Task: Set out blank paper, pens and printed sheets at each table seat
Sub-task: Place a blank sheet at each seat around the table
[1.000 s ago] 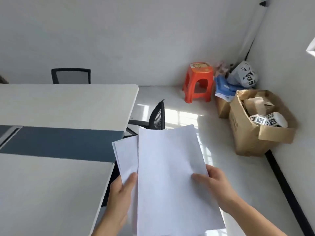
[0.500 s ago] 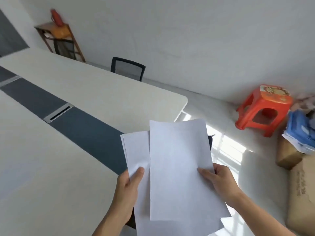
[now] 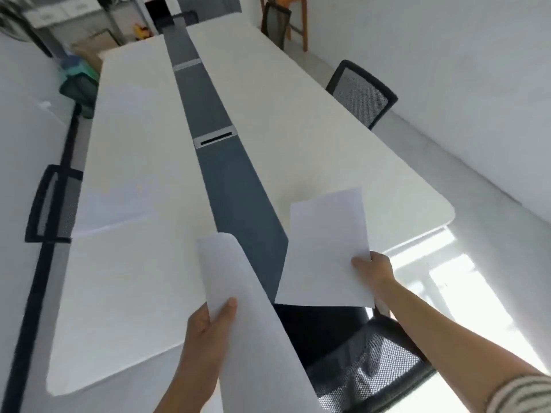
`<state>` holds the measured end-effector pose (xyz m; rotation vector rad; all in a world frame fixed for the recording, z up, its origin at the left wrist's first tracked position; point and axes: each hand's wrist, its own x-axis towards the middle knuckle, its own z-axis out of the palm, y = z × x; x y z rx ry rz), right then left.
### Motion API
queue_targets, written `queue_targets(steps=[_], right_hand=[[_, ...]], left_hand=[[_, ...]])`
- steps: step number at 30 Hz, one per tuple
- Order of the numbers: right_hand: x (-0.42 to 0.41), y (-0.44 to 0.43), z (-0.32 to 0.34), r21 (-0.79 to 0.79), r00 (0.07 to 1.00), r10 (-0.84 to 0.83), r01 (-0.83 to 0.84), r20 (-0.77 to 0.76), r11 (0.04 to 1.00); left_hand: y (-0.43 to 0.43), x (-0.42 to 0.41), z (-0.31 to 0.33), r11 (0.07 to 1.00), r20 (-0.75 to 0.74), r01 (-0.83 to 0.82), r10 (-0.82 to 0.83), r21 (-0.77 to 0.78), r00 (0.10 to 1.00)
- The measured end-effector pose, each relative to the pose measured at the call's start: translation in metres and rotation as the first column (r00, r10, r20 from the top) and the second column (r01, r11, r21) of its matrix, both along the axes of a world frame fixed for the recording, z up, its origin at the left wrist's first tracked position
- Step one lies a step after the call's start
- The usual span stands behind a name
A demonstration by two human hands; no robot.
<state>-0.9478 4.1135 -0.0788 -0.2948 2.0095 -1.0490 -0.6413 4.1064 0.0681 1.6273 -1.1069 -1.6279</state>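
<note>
My left hand (image 3: 205,338) grips a stack of blank white paper (image 3: 238,293) whose top edge curls over, held above the near end of the long white table (image 3: 134,278). My right hand (image 3: 372,269) pinches the lower right edge of a single blank sheet (image 3: 325,248), held apart from the stack over the table's right half near its end. One sheet (image 3: 113,201) lies flat on the table's left side. No pens or printed sheets are visible.
A dark strip (image 3: 226,171) with a cable slot runs down the table's middle. Black mesh chairs stand at the near end (image 3: 357,368), the right side (image 3: 360,93), the left side (image 3: 50,204) and far right (image 3: 277,22). Cabinets and clutter fill the far left corner.
The view has swung left from the room's corner to the table's length. My right hand has pulled one sheet away from the stack, to the right; my left hand keeps the rest.
</note>
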Motion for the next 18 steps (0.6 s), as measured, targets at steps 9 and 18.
queue_targets(steps=[9,18], right_hand=[[-0.032,-0.082,-0.035,0.129,0.993,0.11,-0.103,-0.047,0.986],[-0.04,-0.085,-0.036,0.082,0.995,0.016,-0.025,0.099,0.996]], left_hand=[[0.042,0.014,0.003,0.958,0.038,-0.283,0.282,0.041,0.959],[0.011,0.005,-0.004,0.984,-0.035,-0.177,0.178,0.037,0.983]])
